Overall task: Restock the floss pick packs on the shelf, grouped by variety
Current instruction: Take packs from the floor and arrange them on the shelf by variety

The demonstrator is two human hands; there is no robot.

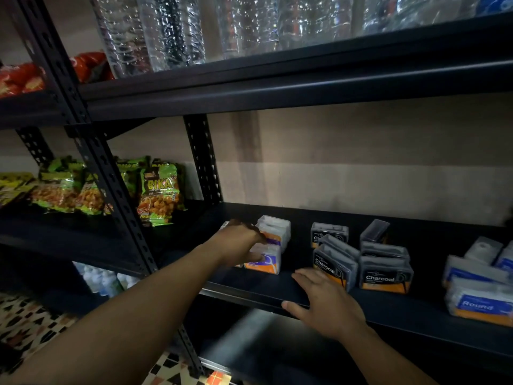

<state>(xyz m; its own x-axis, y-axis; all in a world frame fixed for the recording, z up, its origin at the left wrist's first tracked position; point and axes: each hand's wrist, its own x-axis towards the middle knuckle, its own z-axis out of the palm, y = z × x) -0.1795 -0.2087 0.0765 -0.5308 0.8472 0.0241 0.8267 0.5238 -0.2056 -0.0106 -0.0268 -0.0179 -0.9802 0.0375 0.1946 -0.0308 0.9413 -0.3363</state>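
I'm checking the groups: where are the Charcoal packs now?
In the head view, the Charcoal packs stand mid-shelf, right of the purple-and-orange packs the left hand holds and left of the blue Round packs, just beyond the right hand.

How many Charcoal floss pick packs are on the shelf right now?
6 Charcoal packs, two rows: left front, left middle, left back, right front, right middle, right back (tilted). Others may be hidden behind.
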